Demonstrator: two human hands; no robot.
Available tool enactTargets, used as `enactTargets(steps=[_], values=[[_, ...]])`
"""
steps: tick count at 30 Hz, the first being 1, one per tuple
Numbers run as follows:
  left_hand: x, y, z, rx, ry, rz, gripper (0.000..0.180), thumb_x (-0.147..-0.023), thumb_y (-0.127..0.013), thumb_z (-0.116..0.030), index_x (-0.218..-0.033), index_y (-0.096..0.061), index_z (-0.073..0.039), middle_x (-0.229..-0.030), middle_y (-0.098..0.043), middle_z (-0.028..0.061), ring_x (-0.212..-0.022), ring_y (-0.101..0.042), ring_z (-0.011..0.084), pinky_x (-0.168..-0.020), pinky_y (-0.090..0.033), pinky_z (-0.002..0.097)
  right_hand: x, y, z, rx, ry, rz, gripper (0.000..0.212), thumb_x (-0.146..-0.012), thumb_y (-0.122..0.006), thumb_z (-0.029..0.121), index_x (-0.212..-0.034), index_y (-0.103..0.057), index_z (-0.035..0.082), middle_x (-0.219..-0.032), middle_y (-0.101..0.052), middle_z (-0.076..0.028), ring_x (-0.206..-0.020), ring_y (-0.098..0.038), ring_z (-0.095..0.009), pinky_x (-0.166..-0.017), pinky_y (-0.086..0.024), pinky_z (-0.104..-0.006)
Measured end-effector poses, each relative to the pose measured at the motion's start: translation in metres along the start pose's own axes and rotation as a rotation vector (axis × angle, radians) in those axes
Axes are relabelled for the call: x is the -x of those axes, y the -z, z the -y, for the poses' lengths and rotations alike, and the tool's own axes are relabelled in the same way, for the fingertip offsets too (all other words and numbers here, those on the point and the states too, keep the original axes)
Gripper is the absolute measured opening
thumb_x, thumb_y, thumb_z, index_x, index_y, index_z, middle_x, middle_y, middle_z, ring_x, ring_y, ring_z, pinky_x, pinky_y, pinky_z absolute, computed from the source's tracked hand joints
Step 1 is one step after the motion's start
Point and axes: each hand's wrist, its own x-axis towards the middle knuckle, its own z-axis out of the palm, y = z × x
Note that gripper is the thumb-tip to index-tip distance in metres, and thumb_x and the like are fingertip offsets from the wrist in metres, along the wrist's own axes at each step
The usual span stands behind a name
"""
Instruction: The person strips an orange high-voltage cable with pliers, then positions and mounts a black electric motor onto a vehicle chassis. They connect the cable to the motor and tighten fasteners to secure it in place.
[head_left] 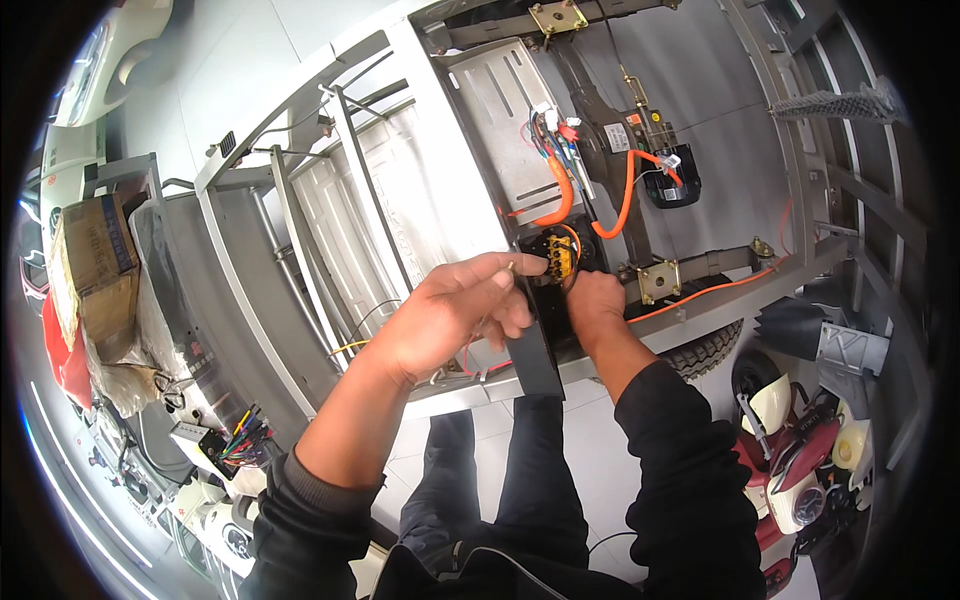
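Note:
My left hand (455, 310) is raised over the frame's crossbar, its thumb and index finger pinched on a small brass-coloured screw-like piece (512, 267); its exact kind is too small to tell. Just beyond the fingertips sits a black controller box with a yellow terminal block (559, 257). My right hand (597, 302) is down on the right side of this box, fingers curled in; what they hold is hidden. A flat dark metal plate (537, 365) stands below, between my hands. Thick orange cables (628, 185) and a bundle of loose connectors (548, 120) lie beyond.
A grey welded vehicle frame (430, 110) surrounds the work. A black motor (672, 185) sits at the far right, a slotted metal tray (505, 85) further off. Cardboard boxes (98, 265) and coloured wires (245, 440) are at left; a red scooter (800, 450) is at lower right.

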Motion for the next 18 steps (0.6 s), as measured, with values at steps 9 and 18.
enactTargets(steps=[9,18], values=[[-0.002,0.003,0.002,0.018,0.014,-0.01,0.041,-0.115,-0.043,-0.023,-0.139,-0.062,0.005,-0.085,-0.071,0.0121,-0.075,-0.069,0.0182,-0.066,-0.055,0.0285,0.01,-0.004,-0.011,0.169,0.189,-0.076,0.018,-0.099,-0.064,0.018,-0.107,-0.075,0.006,-0.104,-0.077,-0.012,-0.091,-0.078,-0.03,-0.074,-0.064,-0.0432],[0.001,-0.004,0.001,-0.097,-0.037,-0.039,0.038,-0.113,-0.049,-0.02,-0.139,-0.064,0.004,-0.079,-0.061,0.004,-0.071,-0.062,0.0129,-0.065,-0.049,0.0258,0.067,0.024,-0.016,-0.686,0.19,0.0,0.036,-0.091,-0.063,0.006,-0.126,-0.07,0.011,-0.117,-0.065,-0.02,-0.113,-0.065,-0.043,-0.097,-0.054,-0.0505]])
